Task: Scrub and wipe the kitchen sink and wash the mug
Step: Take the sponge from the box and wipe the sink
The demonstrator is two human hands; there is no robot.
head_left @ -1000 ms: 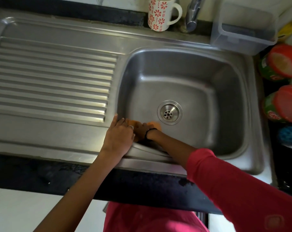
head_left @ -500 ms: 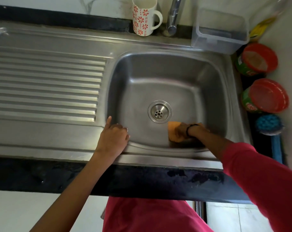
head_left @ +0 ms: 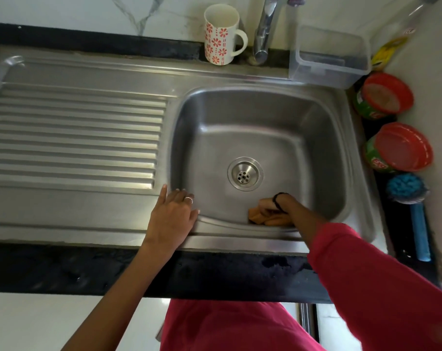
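Observation:
A stainless steel sink (head_left: 265, 117) with a round drain (head_left: 244, 174) fills the middle of the view. My right hand (head_left: 273, 205) is down in the basin near its front wall, gripping an orange cloth (head_left: 259, 216) against the steel. My left hand (head_left: 173, 214) rests flat on the sink's front left rim, fingers spread, a ring on one finger. A white mug (head_left: 221, 34) with red flowers stands upright on the back ledge, left of the tap (head_left: 264, 31).
A ribbed draining board (head_left: 75, 138) lies to the left. At the back right sits a clear plastic box (head_left: 328, 57). Two red-lidded tubs (head_left: 383, 97) (head_left: 399, 148) and a blue dish brush (head_left: 409, 198) line the right counter.
My right hand swept the cloth from the basin's front left to the front right, then back a little toward the middle. My left hand stayed on the rim.

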